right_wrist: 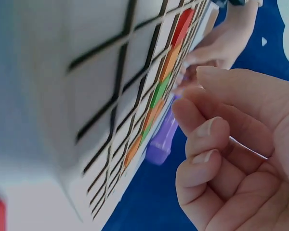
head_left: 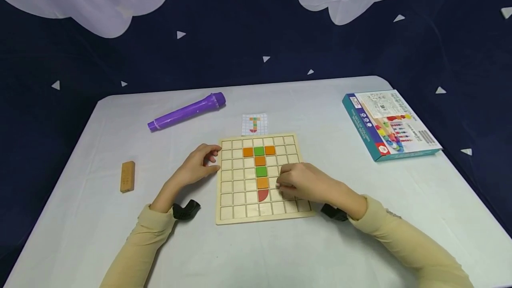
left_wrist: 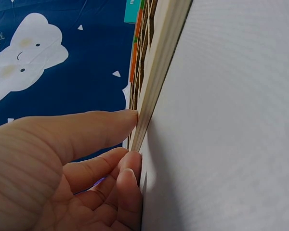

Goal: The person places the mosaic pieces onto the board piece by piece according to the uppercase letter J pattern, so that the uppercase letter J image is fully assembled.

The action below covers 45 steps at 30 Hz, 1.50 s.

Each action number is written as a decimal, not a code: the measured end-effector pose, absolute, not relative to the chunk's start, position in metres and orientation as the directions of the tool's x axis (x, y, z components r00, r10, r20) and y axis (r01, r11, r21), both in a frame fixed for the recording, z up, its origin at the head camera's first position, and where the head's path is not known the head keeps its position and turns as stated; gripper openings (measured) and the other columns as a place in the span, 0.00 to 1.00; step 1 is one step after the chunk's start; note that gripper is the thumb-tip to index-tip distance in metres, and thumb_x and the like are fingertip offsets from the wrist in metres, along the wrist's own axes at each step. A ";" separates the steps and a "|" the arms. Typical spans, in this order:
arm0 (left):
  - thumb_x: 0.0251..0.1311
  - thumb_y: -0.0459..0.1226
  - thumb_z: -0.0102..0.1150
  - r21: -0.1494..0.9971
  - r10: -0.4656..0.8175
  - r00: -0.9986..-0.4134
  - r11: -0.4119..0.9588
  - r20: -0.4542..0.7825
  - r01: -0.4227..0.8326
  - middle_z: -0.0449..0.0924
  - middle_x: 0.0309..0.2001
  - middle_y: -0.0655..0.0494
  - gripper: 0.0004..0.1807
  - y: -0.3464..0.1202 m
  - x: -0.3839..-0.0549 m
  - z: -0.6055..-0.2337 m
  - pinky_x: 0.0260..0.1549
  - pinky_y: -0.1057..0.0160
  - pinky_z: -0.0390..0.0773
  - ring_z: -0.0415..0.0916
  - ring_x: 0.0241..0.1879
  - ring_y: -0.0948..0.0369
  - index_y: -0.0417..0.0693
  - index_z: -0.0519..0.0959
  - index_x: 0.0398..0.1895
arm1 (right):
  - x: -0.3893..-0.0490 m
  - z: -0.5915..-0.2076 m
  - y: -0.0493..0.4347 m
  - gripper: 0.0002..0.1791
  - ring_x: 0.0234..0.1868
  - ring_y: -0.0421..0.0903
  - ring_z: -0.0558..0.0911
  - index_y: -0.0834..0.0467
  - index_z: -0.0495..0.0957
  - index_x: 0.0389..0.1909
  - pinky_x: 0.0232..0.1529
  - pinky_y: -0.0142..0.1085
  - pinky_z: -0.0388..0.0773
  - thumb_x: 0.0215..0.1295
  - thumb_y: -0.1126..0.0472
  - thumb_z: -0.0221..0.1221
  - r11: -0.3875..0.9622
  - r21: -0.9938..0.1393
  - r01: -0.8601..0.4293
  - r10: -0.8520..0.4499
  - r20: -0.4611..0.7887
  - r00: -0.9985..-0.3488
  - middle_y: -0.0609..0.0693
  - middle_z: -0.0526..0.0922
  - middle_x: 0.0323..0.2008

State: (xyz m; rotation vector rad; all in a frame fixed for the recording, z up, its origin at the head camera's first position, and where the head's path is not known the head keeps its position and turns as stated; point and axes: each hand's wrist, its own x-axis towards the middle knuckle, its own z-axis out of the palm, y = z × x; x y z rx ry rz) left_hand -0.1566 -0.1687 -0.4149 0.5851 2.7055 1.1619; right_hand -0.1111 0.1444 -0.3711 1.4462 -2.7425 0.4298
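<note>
A wooden grid board (head_left: 226,222) lies flat on the table. On it, orange and green square tiles form a T, with a red quarter-round tile (head_left: 262,195) at the stem's foot. My left hand (head_left: 197,163) is at the board's left side; in the left wrist view its thumb (left_wrist: 120,122) touches the edge while the other fingers bend beside it. Over the squares right of the stem hovers my right hand (head_left: 306,182), fingers loosely curled. In the right wrist view its thumb (right_wrist: 231,79) and index finger stand slightly apart, and no object shows between them.
A small pattern card (head_left: 254,124) lies behind the board. Farther left are a purple toy microphone (head_left: 187,112) and a small wooden block (head_left: 127,176). A flat game box (head_left: 394,123) lies at the back right. Dark cloth with clouds hangs behind the table.
</note>
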 end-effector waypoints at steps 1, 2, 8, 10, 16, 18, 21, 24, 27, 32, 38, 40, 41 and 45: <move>0.52 0.29 0.62 0.720 0.404 -0.914 0.627 0.024 0.296 0.72 0.42 0.44 0.28 -0.169 -0.157 -0.415 0.34 0.69 0.68 0.69 0.38 0.58 0.33 0.69 0.58 | -0.112 -0.370 0.149 0.02 0.25 0.33 0.73 0.56 0.83 0.26 0.29 0.24 0.73 0.56 0.66 0.63 0.542 -0.245 -0.804 -0.800 0.142 -0.583 0.45 0.79 0.25; 0.52 0.29 0.62 0.719 0.404 -0.914 0.628 0.024 0.297 0.72 0.43 0.44 0.28 -0.169 -0.157 -0.415 0.34 0.69 0.68 0.69 0.38 0.58 0.33 0.69 0.58 | -0.112 -0.370 0.153 0.02 0.25 0.33 0.73 0.57 0.83 0.27 0.29 0.25 0.74 0.55 0.66 0.63 0.548 -0.256 -0.796 -0.791 0.149 -0.593 0.45 0.80 0.25; 0.53 0.30 0.62 0.714 0.402 -0.916 0.635 0.022 0.295 0.72 0.43 0.44 0.28 -0.169 -0.157 -0.412 0.34 0.69 0.69 0.69 0.38 0.58 0.33 0.69 0.59 | -0.114 -0.367 0.174 0.03 0.25 0.33 0.71 0.59 0.84 0.30 0.27 0.25 0.72 0.55 0.66 0.63 0.601 -0.291 -0.744 -0.732 0.172 -0.659 0.45 0.80 0.26; 0.53 0.30 0.62 0.714 0.402 -0.915 0.635 0.019 0.294 0.72 0.43 0.44 0.28 -0.169 -0.157 -0.412 0.34 0.69 0.69 0.69 0.38 0.58 0.33 0.69 0.59 | -0.113 -0.366 0.180 0.03 0.25 0.33 0.71 0.59 0.85 0.30 0.26 0.25 0.71 0.55 0.66 0.64 0.623 -0.296 -0.724 -0.712 0.170 -0.682 0.45 0.80 0.26; 0.53 0.30 0.62 0.715 0.403 -0.915 0.634 0.021 0.296 0.72 0.43 0.44 0.27 -0.169 -0.157 -0.412 0.34 0.69 0.68 0.68 0.38 0.58 0.32 0.69 0.58 | -0.111 -0.366 0.195 0.05 0.24 0.31 0.71 0.60 0.85 0.32 0.26 0.25 0.70 0.55 0.65 0.64 0.676 -0.296 -0.675 -0.666 0.144 -0.732 0.45 0.80 0.27; 0.53 0.30 0.62 0.716 0.404 -0.914 0.632 0.022 0.297 0.72 0.43 0.44 0.27 -0.168 -0.156 -0.412 0.34 0.69 0.68 0.68 0.38 0.58 0.32 0.69 0.58 | -0.111 -0.367 0.201 0.05 0.24 0.31 0.70 0.61 0.85 0.32 0.26 0.25 0.70 0.55 0.66 0.64 0.692 -0.291 -0.661 -0.655 0.131 -0.744 0.46 0.80 0.27; 0.53 0.30 0.62 0.717 0.405 -0.914 0.631 0.021 0.296 0.72 0.43 0.44 0.27 -0.168 -0.156 -0.411 0.34 0.69 0.68 0.68 0.38 0.58 0.32 0.69 0.58 | -0.110 -0.369 0.209 0.06 0.24 0.31 0.70 0.61 0.85 0.33 0.26 0.25 0.70 0.53 0.67 0.64 0.708 -0.287 -0.645 -0.641 0.121 -0.758 0.46 0.81 0.27; 0.53 0.30 0.62 0.717 0.404 -0.915 0.632 0.020 0.295 0.72 0.43 0.43 0.27 -0.168 -0.155 -0.411 0.34 0.69 0.68 0.69 0.38 0.58 0.32 0.69 0.58 | -0.109 -0.371 0.215 0.06 0.25 0.32 0.72 0.61 0.85 0.32 0.27 0.27 0.72 0.51 0.68 0.65 0.709 -0.283 -0.646 -0.639 0.129 -0.758 0.45 0.81 0.27; 0.53 0.30 0.61 0.716 0.402 -0.915 0.632 0.022 0.295 0.72 0.43 0.43 0.27 -0.168 -0.155 -0.411 0.34 0.69 0.68 0.69 0.38 0.58 0.32 0.69 0.58 | -0.109 -0.374 0.222 0.06 0.28 0.33 0.75 0.60 0.85 0.32 0.30 0.29 0.75 0.51 0.68 0.65 0.700 -0.286 -0.654 -0.649 0.128 -0.750 0.45 0.81 0.29; 0.53 0.30 0.61 0.721 0.398 -0.917 0.631 0.016 0.286 0.72 0.43 0.43 0.27 -0.167 -0.155 -0.412 0.34 0.69 0.68 0.69 0.38 0.58 0.33 0.69 0.59 | -0.108 -0.378 0.232 0.07 0.33 0.36 0.79 0.57 0.84 0.33 0.34 0.31 0.77 0.52 0.67 0.65 0.665 -0.313 -0.678 -0.691 0.084 -0.718 0.45 0.82 0.33; 0.54 0.30 0.61 0.723 0.399 -0.917 0.630 0.011 0.283 0.72 0.43 0.43 0.27 -0.167 -0.155 -0.413 0.34 0.69 0.67 0.68 0.38 0.57 0.33 0.68 0.59 | -0.105 -0.382 0.242 0.11 0.34 0.37 0.77 0.57 0.83 0.36 0.34 0.30 0.76 0.50 0.68 0.66 0.642 -0.327 -0.693 -0.721 0.047 -0.691 0.45 0.82 0.35; 0.54 0.30 0.61 0.723 0.401 -0.916 0.629 0.013 0.285 0.72 0.43 0.43 0.27 -0.167 -0.155 -0.413 0.34 0.68 0.67 0.68 0.38 0.57 0.33 0.68 0.59 | -0.104 -0.383 0.244 0.12 0.32 0.36 0.75 0.57 0.83 0.37 0.33 0.28 0.75 0.49 0.69 0.66 0.641 -0.328 -0.694 -0.723 0.047 -0.689 0.44 0.81 0.34; 0.54 0.30 0.61 0.723 0.401 -0.916 0.629 0.013 0.286 0.72 0.43 0.43 0.27 -0.167 -0.155 -0.413 0.34 0.68 0.67 0.69 0.38 0.57 0.33 0.68 0.59 | -0.104 -0.384 0.245 0.13 0.31 0.36 0.74 0.57 0.83 0.38 0.32 0.27 0.74 0.48 0.69 0.67 0.641 -0.328 -0.694 -0.722 0.049 -0.690 0.44 0.81 0.34; 0.53 0.29 0.61 0.721 0.400 -0.916 0.629 0.020 0.291 0.72 0.43 0.43 0.27 -0.167 -0.155 -0.413 0.34 0.68 0.67 0.69 0.38 0.57 0.32 0.68 0.59 | -0.104 -0.385 0.247 0.14 0.31 0.35 0.73 0.57 0.83 0.39 0.32 0.26 0.73 0.48 0.69 0.67 0.640 -0.326 -0.696 -0.722 0.055 -0.690 0.43 0.80 0.34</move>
